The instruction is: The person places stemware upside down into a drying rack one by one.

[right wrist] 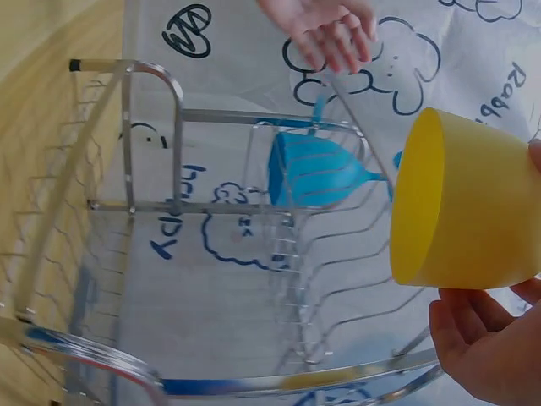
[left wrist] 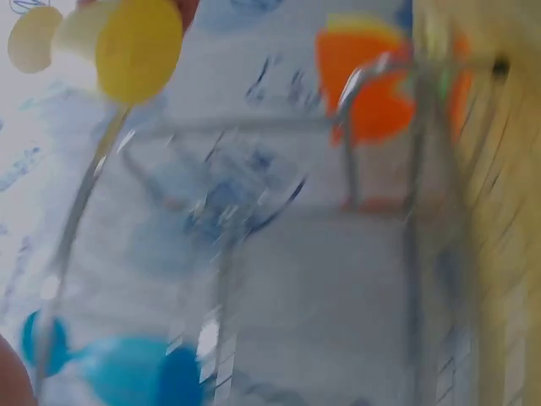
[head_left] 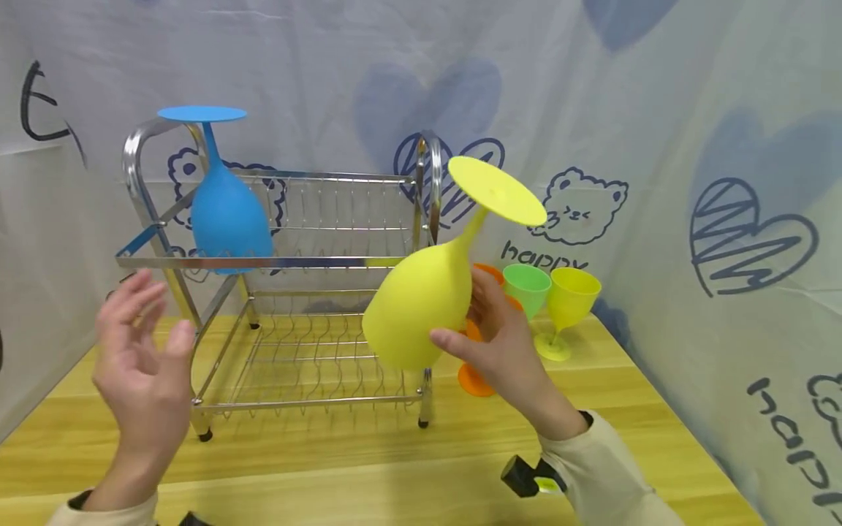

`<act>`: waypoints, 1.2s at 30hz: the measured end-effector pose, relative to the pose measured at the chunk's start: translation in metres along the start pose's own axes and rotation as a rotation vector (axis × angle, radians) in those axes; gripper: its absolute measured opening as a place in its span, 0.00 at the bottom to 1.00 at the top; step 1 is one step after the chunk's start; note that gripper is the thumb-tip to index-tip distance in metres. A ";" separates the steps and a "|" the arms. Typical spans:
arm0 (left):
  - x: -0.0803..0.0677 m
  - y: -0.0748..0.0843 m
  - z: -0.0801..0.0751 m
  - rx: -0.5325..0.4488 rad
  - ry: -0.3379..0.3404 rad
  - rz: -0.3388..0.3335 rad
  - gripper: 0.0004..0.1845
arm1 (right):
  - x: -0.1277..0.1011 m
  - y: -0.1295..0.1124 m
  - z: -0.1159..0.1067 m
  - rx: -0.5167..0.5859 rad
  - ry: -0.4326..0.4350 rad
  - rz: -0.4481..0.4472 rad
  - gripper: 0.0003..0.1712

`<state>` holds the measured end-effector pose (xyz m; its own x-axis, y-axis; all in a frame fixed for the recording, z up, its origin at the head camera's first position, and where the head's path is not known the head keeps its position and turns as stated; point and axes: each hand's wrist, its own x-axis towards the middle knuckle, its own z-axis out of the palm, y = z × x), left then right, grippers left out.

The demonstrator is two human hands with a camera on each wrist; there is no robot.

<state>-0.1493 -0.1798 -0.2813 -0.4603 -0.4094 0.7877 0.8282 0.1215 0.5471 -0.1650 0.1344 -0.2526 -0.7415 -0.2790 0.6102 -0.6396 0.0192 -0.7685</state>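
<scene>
My right hand [head_left: 503,351] grips a yellow plastic goblet [head_left: 414,307] by its bowl. It is upside down and tilted, mouth to the lower left and foot to the upper right, in front of the rack's right side. In the right wrist view the fingers and thumb are around the yellow bowl [right wrist: 490,203]. Raised at the rack's left side, my left hand [head_left: 141,358] holds nothing, its fingers loosely bent. A blue goblet [head_left: 230,212] stands upside down at the left end of the upper tier of the metal rack [head_left: 329,261].
Behind my right hand stand upright goblets: a green one [head_left: 526,288], a yellow one [head_left: 575,292] and orange ones [head_left: 476,381], partly hidden. The two-tier rack rests on a wooden table [head_left: 316,467]. A printed white cloth [head_left: 316,88] hangs behind and beside it.
</scene>
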 end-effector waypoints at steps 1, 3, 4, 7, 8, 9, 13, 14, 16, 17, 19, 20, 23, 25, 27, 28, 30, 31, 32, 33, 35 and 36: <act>0.009 0.003 -0.003 0.078 0.008 0.025 0.25 | 0.003 -0.003 -0.001 -0.006 -0.003 -0.002 0.39; 0.026 0.009 -0.011 0.243 0.003 -0.003 0.29 | 0.008 -0.008 -0.003 -0.022 -0.006 -0.005 0.38; 0.034 0.011 -0.016 0.314 -0.022 -0.044 0.33 | 0.011 -0.010 -0.005 -0.030 -0.006 -0.003 0.38; 0.056 0.012 -0.033 0.491 -0.145 -0.198 0.44 | 0.018 -0.016 -0.007 -0.045 -0.001 0.007 0.38; 0.062 0.012 -0.038 0.524 -0.183 -0.250 0.46 | 0.020 -0.018 -0.008 -0.051 0.001 0.011 0.39; 0.068 0.010 -0.043 0.545 -0.223 -0.285 0.48 | 0.023 -0.020 -0.008 -0.056 0.001 0.014 0.39; 0.088 -0.002 -0.058 0.541 -0.362 -0.366 0.47 | 0.033 -0.025 -0.008 -0.076 0.002 0.026 0.40; 0.092 -0.004 -0.060 0.530 -0.392 -0.376 0.46 | 0.035 -0.027 -0.007 -0.078 0.000 0.034 0.39; 0.099 -0.013 -0.064 0.518 -0.456 -0.397 0.45 | 0.039 -0.029 -0.007 -0.076 -0.004 0.048 0.39; 0.103 -0.017 -0.066 0.512 -0.486 -0.402 0.45 | 0.041 -0.031 -0.006 -0.076 -0.008 0.049 0.39; 0.109 -0.024 -0.068 0.498 -0.542 -0.408 0.44 | 0.046 -0.033 -0.006 -0.069 -0.020 0.050 0.38; 0.112 -0.028 -0.069 0.488 -0.561 -0.406 0.44 | 0.048 -0.035 -0.006 -0.060 -0.027 0.047 0.38; 0.120 -0.036 -0.072 0.462 -0.599 -0.390 0.45 | 0.055 -0.040 -0.005 -0.041 -0.044 0.028 0.38; 0.124 -0.039 -0.073 0.451 -0.614 -0.388 0.45 | 0.059 -0.043 -0.004 -0.026 -0.049 0.027 0.38; 0.126 -0.043 -0.074 0.451 -0.630 -0.381 0.44 | 0.063 -0.045 -0.004 -0.017 -0.050 0.033 0.37; 0.127 -0.045 -0.074 0.446 -0.640 -0.384 0.44 | 0.065 -0.045 -0.003 -0.016 -0.051 0.037 0.37; 0.129 -0.048 -0.075 0.434 -0.664 -0.393 0.44 | 0.069 -0.046 -0.003 -0.008 -0.053 0.043 0.37; 0.130 -0.050 -0.076 0.433 -0.676 -0.393 0.44 | 0.071 -0.046 -0.003 -0.002 -0.055 0.045 0.37; 0.130 -0.052 -0.077 0.432 -0.688 -0.389 0.43 | 0.072 -0.046 -0.003 0.001 -0.057 0.048 0.36; 0.131 -0.053 -0.078 0.429 -0.699 -0.385 0.43 | 0.074 -0.046 -0.003 0.003 -0.057 0.051 0.36; 0.132 -0.056 -0.081 0.429 -0.719 -0.372 0.44 | 0.077 -0.046 -0.003 0.001 -0.050 0.059 0.36; 0.132 -0.057 -0.083 0.426 -0.727 -0.367 0.44 | 0.079 -0.046 -0.003 -0.002 -0.048 0.065 0.36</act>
<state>-0.2308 -0.3154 -0.2320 -0.8782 0.1641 0.4492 0.4691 0.4781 0.7425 -0.1947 0.1142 -0.1683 -0.7708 -0.3223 0.5495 -0.5911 0.0403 -0.8056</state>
